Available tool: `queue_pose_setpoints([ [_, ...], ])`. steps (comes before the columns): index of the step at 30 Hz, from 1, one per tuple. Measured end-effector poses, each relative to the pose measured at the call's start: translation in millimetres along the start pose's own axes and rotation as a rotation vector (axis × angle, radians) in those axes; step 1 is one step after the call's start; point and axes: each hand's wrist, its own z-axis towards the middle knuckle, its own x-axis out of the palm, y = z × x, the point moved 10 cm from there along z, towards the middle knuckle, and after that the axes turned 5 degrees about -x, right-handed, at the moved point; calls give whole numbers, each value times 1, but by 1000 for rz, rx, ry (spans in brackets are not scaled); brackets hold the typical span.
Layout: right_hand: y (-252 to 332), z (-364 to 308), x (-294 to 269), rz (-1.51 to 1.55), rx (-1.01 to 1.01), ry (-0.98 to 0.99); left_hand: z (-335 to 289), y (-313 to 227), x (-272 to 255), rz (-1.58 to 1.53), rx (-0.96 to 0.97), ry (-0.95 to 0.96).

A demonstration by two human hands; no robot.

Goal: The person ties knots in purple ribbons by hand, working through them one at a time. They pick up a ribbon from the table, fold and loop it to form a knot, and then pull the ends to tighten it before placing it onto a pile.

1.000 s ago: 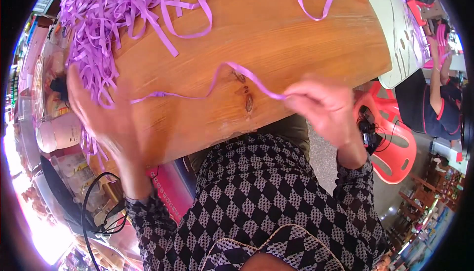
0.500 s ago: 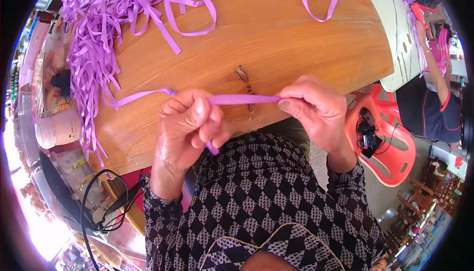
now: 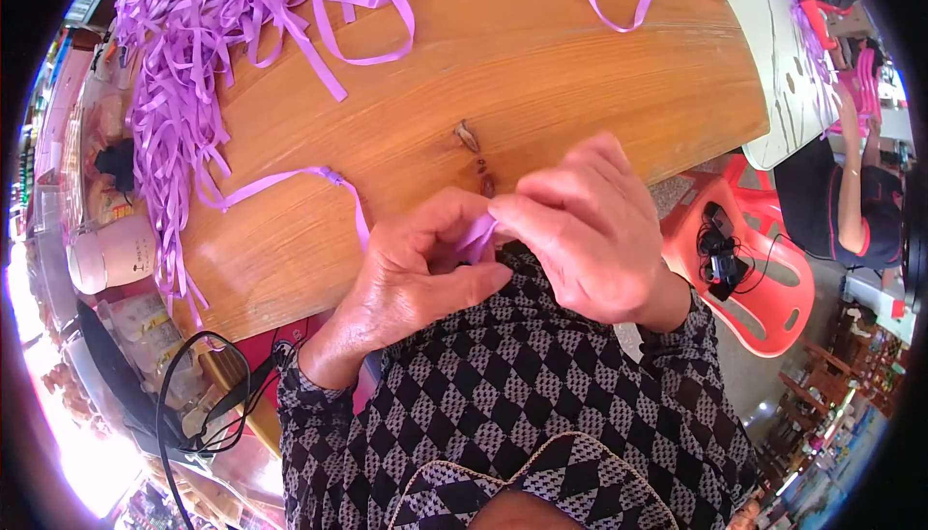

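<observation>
Close together at the table's near edge, my two hands work on a purple ribbon (image 3: 358,211). My left hand (image 3: 416,274) is curled around a bunched loop of it, thumb and fingers bent towards each other. The fingers of my right hand (image 3: 590,235) pinch the ribbon right beside the left fingertips, covering part of it. From my left hand the ribbon runs back left across the wood, through a small knot (image 3: 331,175), to a big pile of purple ribbons (image 3: 184,76). How the ribbon is folded between my fingers is mostly hidden.
The wooden table (image 3: 580,76) carries more ribbon loops (image 3: 619,8) at its far edge. To the right stand a white table (image 3: 749,57) and a red plastic chair (image 3: 744,288) holding a black cabled device (image 3: 723,259). Another person (image 3: 841,192) is beyond. A pale jar (image 3: 116,255) stands left.
My hands have come together from holding the ribbon stretched between them. The ribbon is now bunched at the fingers, and its knot lies apart from my left hand.
</observation>
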Motion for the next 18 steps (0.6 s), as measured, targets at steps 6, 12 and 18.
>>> queue_pose_setpoints([
  [6, -36, -18, 20, 394, 353, -88, 0, -3, -1, -58, -1, 48],
  [12, -49, -54, 59, 1087, 972, -278, -7, -15, -12, 104, 163, -143],
  [18, -51, -58, 63, 1158, 1028, -372, -20, -26, -20, 344, 307, -384],
])
